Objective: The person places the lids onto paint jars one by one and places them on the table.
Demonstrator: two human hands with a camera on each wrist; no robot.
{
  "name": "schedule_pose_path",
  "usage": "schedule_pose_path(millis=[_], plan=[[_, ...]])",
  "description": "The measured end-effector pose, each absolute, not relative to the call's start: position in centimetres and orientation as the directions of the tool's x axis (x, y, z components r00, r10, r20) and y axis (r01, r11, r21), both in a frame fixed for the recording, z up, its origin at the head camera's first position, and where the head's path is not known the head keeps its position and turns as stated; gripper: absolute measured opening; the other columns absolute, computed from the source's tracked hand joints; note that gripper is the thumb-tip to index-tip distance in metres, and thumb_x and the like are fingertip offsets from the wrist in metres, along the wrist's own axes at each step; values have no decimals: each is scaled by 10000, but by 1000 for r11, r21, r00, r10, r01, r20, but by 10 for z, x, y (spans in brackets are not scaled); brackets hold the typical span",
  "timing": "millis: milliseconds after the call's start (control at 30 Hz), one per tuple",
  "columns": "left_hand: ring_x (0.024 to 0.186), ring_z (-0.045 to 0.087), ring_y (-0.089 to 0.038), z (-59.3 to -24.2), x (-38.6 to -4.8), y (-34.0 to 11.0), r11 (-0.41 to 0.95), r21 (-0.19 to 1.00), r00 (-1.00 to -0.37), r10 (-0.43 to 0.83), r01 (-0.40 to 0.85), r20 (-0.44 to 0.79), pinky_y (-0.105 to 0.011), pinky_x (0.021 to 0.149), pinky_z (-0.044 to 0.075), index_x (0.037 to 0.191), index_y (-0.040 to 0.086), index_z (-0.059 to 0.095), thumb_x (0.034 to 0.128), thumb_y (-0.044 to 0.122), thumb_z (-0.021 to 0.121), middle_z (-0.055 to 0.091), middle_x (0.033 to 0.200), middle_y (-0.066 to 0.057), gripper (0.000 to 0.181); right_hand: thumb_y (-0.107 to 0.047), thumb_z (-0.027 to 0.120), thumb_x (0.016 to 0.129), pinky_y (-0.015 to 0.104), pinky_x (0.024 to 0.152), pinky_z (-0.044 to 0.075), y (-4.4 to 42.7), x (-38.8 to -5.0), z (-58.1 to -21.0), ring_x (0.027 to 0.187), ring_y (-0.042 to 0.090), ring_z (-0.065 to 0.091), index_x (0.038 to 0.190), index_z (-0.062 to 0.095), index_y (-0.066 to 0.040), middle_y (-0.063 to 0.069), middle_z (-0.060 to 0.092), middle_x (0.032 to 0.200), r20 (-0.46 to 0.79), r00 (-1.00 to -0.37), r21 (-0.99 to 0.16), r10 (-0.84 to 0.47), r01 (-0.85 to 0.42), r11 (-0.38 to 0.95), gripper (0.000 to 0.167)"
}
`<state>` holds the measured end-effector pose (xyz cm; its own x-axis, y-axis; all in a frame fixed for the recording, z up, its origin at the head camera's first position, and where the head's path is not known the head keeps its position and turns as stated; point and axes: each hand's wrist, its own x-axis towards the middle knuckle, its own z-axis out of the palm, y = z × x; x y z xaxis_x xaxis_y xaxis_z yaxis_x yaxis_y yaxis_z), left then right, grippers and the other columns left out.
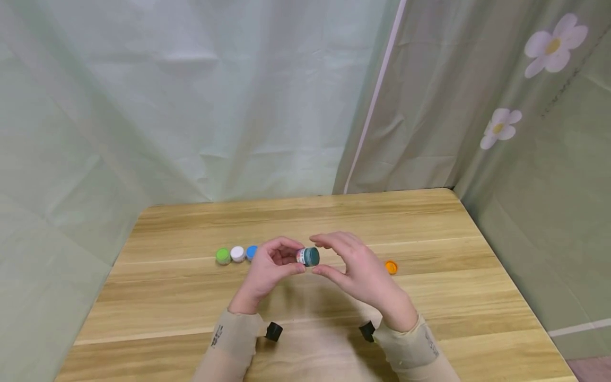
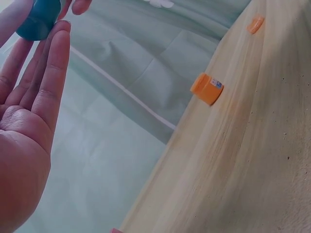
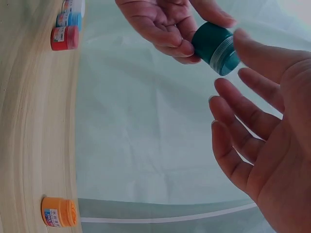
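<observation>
My left hand (image 1: 269,268) holds a small dark green paint jar (image 1: 307,257) on its side above the table, pinched between thumb and fingers. The jar's printed label is toward my left palm and its lid end points at my right hand (image 1: 355,268). In the right wrist view, the green jar (image 3: 214,47) has a ridged, lighter teal lid (image 3: 226,57). My right hand (image 3: 272,121) is spread around that end, thumb close to the lid and fingers apart from it. Whether the thumb touches it I cannot tell.
On the wooden table (image 1: 167,297), green (image 1: 223,256), white (image 1: 237,254) and blue (image 1: 252,252) jars stand in a row at left. A red jar (image 3: 64,38) is beside the blue one. An orange jar (image 2: 208,88) and a flat orange piece (image 2: 255,24), apparently a lid, lie apart.
</observation>
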<state>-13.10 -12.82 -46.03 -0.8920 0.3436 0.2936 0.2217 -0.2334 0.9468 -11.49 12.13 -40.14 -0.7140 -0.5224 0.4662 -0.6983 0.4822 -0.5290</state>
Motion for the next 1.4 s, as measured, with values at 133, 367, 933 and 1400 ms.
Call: schedule_pose_path(millis=[133, 367, 933, 1400], plan=[[1003, 742, -182, -460, -131, -128, -237, 945, -891, 342, 227, 300, -338, 887, 618, 1169, -45, 710, 862, -22, 874, 757, 1108, -63, 349, -238, 858, 942, 390, 1036, 542, 121, -116, -403, 1257, 178, 629, 1392, 680, -163, -34, 694, 1339, 508, -671, -493, -540, -740, 457, 489], [991, 743, -182, -459, -130, -128, -234, 946, -890, 345, 226, 298, -336, 880, 619, 1172, -57, 702, 865, 8, 884, 756, 1109, -68, 363, -162, 856, 937, 377, 1012, 552, 121, -118, -404, 1237, 183, 638, 1354, 701, -165, -34, 706, 1299, 537, -641, -467, -548, -767, 440, 445], [986, 742, -187, -459, -131, -129, -216, 951, -892, 347, 223, 288, -346, 886, 618, 1172, -66, 703, 863, 21, 894, 748, 1131, -75, 373, -389, 818, 963, 342, 884, 573, 116, -113, -401, 1082, 60, 638, 1192, 752, -213, -123, 726, 1114, 437, -761, -514, -480, -649, 561, 296], [1017, 750, -208, -457, -129, -124, -240, 940, -866, 384, 241, 320, -394, 900, 621, 1132, 45, 756, 829, 38, 925, 746, 1169, -72, 347, -457, 656, 1067, 281, 707, 513, 109, -110, -407, 869, 62, 591, 911, 654, -255, -170, 632, 910, 407, -794, -508, -451, -607, 611, 256]])
